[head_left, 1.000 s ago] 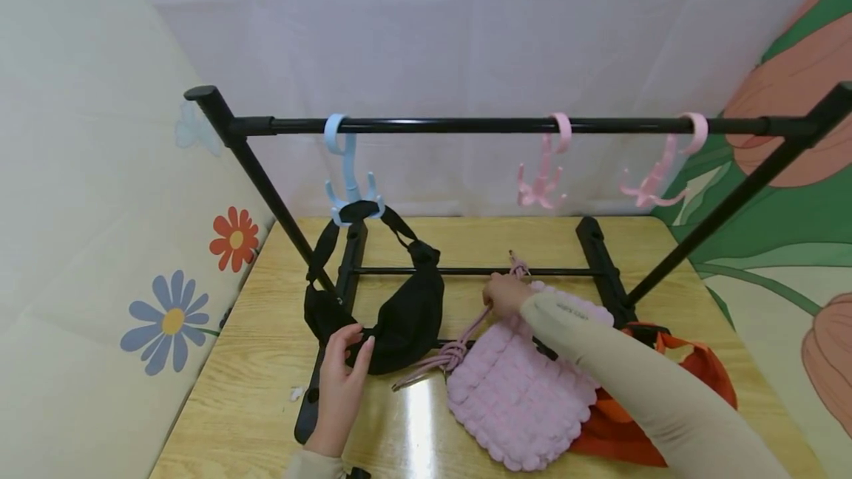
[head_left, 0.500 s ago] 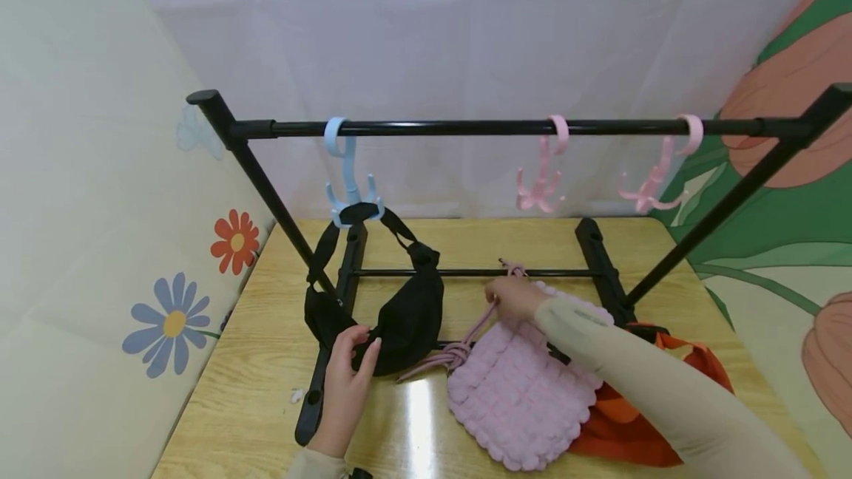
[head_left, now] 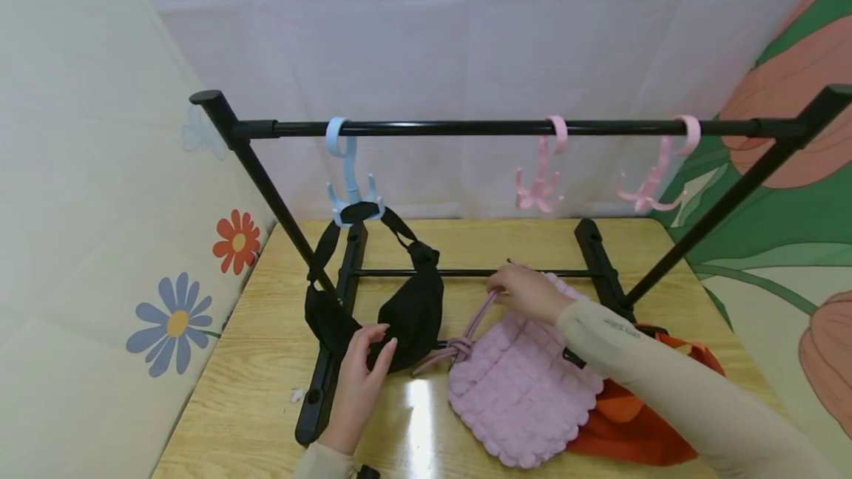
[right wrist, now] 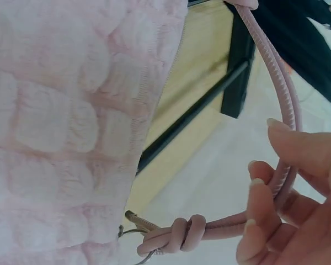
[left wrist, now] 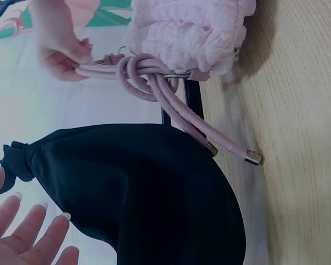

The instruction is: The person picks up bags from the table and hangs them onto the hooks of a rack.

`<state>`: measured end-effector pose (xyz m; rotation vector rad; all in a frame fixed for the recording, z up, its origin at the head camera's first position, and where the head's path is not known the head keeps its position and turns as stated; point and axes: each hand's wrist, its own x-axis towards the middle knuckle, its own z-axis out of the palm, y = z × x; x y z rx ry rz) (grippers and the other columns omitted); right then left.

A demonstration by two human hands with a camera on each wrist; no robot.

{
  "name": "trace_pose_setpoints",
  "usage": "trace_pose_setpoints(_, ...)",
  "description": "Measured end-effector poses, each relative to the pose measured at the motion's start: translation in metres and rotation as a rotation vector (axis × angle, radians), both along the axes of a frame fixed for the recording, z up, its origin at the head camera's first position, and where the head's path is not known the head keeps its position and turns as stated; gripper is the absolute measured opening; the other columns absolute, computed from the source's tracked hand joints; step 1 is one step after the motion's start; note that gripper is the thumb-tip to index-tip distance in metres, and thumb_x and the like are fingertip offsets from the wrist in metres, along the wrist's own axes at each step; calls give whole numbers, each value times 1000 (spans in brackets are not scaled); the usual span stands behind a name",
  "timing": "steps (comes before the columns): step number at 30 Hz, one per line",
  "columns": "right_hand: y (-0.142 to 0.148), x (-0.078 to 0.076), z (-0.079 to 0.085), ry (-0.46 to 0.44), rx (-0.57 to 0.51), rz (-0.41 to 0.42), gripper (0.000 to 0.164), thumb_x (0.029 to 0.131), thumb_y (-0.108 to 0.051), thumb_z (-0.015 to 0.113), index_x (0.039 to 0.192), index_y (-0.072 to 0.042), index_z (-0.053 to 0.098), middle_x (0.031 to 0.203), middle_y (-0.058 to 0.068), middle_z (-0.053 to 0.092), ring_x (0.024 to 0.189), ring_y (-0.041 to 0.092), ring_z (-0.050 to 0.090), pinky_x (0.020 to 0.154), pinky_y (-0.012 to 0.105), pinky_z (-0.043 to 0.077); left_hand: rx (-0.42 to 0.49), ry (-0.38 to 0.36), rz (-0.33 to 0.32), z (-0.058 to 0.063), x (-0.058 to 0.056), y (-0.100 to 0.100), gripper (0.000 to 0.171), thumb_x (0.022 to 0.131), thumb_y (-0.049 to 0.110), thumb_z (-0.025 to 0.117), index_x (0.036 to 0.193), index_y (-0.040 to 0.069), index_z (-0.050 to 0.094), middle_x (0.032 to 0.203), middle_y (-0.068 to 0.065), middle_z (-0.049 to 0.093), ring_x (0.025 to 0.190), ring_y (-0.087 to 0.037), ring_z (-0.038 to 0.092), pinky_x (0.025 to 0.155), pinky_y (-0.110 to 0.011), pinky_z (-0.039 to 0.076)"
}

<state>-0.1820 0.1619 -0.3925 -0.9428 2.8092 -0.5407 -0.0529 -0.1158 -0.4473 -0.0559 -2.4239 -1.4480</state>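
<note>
My right hand (head_left: 529,292) holds the twin-cord strap (right wrist: 281,99) of a puffy pink handbag (head_left: 526,390) between thumb and curled fingers. The strap rises from a knot (left wrist: 140,77) at the bag's side; metal-tipped cord ends dangle there. A black cloth bag (head_left: 413,324) hangs by its knotted strap from a light blue hook (head_left: 348,176) on the rack's bar. In front of this black bag is my left hand (head_left: 359,383). In the left wrist view its fingers (left wrist: 49,237) reach out loosely beside the dark cloth with nothing held.
The black rack (head_left: 452,128) spans the wooden table (head_left: 233,398), with its feet and low crossbars around the bags. Two pink hooks (head_left: 539,183) hang on the right half of the bar. An orange-red bag (head_left: 632,427) lies partly under the pink handbag and my right sleeve.
My right hand has shifted slightly right with the strap, and the knotted cord by the pink handbag has moved a little right. My left hand has drifted right across the black bag.
</note>
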Motion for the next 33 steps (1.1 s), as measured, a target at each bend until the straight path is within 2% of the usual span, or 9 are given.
trace_pose_setpoints(5,0,7,12,13,-35,-12,18,86,-6,73,103,-5,72,91,1,64,82,18,62,73,35,53,-8,33,-34,0,-1,5,23,95,12,64,114,0,61,111,-13,61,103,-25,57,87,-47,46)
trace_pose_setpoints(11,2,15,23,121,-88,27,16,87,-8,72,103,-6,72,90,1,64,80,16,61,70,34,52,-16,97,-95,-2,-2,11,22,93,8,65,112,-2,61,110,-11,62,100,-24,58,85,-50,47)
trace_pose_setpoints(19,4,26,39,206,-156,11,17,87,-8,72,104,-8,72,95,2,64,86,19,61,74,38,52,-54,176,-186,-4,-2,26,21,92,5,65,111,-3,61,108,-13,62,98,-25,59,85,-44,49)
trace_pose_setpoints(23,6,30,44,235,-169,2,19,86,-8,73,104,-6,72,94,2,64,84,19,61,73,38,52,-53,155,-220,-3,-2,34,25,93,7,65,115,-3,61,113,-13,61,102,-28,59,86,-43,50)
trace_pose_setpoints(29,7,34,50,280,-204,-6,20,83,-7,75,103,-4,73,90,2,64,79,18,61,69,35,51,24,19,-302,6,-3,43,39,98,19,59,132,-1,53,134,-18,52,119,-36,52,88,-42,51)
trace_pose_setpoints(31,7,36,53,306,-211,-2,21,82,-6,76,103,-4,73,90,3,64,78,17,61,67,35,51,6,12,-311,11,-4,45,41,99,21,59,133,0,52,136,-19,50,122,-36,50,91,-44,49)
trace_pose_setpoints(33,7,37,56,333,-221,8,21,82,-5,76,102,-4,73,90,3,65,77,18,62,65,34,51,-37,46,-303,14,-5,48,40,98,20,60,133,2,53,135,-16,52,124,-33,49,94,-47,47)
